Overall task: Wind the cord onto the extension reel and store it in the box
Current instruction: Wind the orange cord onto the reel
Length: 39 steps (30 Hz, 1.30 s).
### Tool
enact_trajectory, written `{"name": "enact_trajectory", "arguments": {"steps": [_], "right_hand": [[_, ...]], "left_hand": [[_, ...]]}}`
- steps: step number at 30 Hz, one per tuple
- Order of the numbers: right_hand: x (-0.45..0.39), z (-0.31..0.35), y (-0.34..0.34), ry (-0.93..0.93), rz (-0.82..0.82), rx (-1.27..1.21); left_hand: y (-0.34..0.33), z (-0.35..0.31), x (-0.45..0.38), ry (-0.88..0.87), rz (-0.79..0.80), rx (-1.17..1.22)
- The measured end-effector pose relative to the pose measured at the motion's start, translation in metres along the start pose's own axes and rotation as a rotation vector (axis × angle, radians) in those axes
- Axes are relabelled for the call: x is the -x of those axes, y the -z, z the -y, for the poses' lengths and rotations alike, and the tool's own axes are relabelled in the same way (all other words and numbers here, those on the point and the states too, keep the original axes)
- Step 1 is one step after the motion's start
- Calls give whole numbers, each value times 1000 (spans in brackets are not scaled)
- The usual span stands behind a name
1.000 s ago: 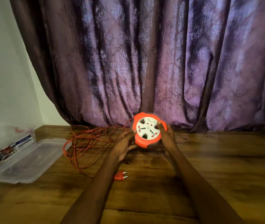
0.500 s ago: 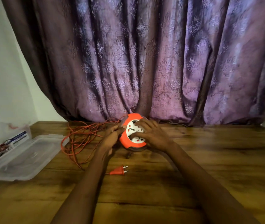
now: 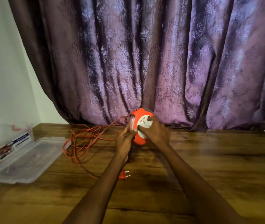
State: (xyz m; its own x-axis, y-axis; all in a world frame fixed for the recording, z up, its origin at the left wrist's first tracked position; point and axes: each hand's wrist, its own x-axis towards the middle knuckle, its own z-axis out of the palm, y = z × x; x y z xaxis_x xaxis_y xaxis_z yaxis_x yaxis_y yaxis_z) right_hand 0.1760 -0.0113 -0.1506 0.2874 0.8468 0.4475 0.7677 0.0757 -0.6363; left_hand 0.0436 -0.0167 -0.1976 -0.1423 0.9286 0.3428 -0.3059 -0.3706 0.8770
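An orange extension reel [image 3: 140, 116] with a white socket face is held on edge above the wooden table [image 3: 209, 159], close to the curtain. My right hand [image 3: 155, 130] grips its white face from the right, fingers curled over it. My left hand [image 3: 125, 138] holds the reel's left rim, fingers curled round it. A loose orange cord [image 3: 86, 136] runs from the reel's left side into a tangle on the table. Its orange plug [image 3: 123, 174] lies beside my left forearm.
A clear plastic box [image 3: 10, 138] with printed items inside stands at the far left against the wall, its clear lid [image 3: 28, 159] flat on the table beside it. A purple curtain [image 3: 144, 62] hangs right behind the reel.
The reel has been lifted and tipped onto its edge, its face now turned to the right. My right hand moved over the socket face. The cord now rises taut toward the reel.
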Motion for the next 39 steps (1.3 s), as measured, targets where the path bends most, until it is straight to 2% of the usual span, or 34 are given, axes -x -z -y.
{"name": "enact_trajectory", "arguments": {"steps": [3, 5, 7, 10, 12, 13, 15, 17, 18, 20, 24, 27, 30, 32, 34, 37, 39], "right_hand": [[-6, 8, 2, -390, 197, -700], [-6, 6, 0, -515, 214, -867], [-3, 1, -3, -483, 186, -849], [-3, -11, 1, -293, 102, -662], [-5, -22, 8, -160, -11, -461], [-6, -26, 10, -36, -69, -383], [-6, -35, 11, 357, -147, -247], [-4, -40, 10, 699, -116, -56], [-3, -40, 10, 802, -77, 32], [-4, -38, 14, 937, -1, 199], [-14, -31, 32, 1083, 140, 487], [-20, -30, 38, 1231, 134, 658], [-21, -27, 40, 1312, 62, 703], [-19, -26, 40, 1282, -14, 747], [-14, -26, 36, 1138, -73, 748], [-1, -16, 25, 766, -130, 594], [5, -3, 18, 476, -105, 475]], "left_hand": [[-3, 2, -2, -55, -7, -64], [-4, 0, -3, -78, 10, -80], [-2, 0, -4, -77, 24, -70], [4, -1, -5, 15, 3, 20], [9, -2, -7, 86, -10, 54], [11, -4, -7, 105, -10, 58], [14, -6, -10, 126, -17, 52], [17, -9, -11, 153, -31, 49], [19, -10, -12, 169, -39, 64], [24, -11, -15, 193, -67, 81], [33, -7, -18, 281, -80, 68], [34, -4, -19, 282, -14, 29], [29, -5, -14, 237, 51, 59], [25, -5, -10, 206, 42, 58], [22, -4, -7, 198, 26, 62], [15, -5, -5, 173, 49, 75], [12, -5, -3, 155, 51, 94]]}}
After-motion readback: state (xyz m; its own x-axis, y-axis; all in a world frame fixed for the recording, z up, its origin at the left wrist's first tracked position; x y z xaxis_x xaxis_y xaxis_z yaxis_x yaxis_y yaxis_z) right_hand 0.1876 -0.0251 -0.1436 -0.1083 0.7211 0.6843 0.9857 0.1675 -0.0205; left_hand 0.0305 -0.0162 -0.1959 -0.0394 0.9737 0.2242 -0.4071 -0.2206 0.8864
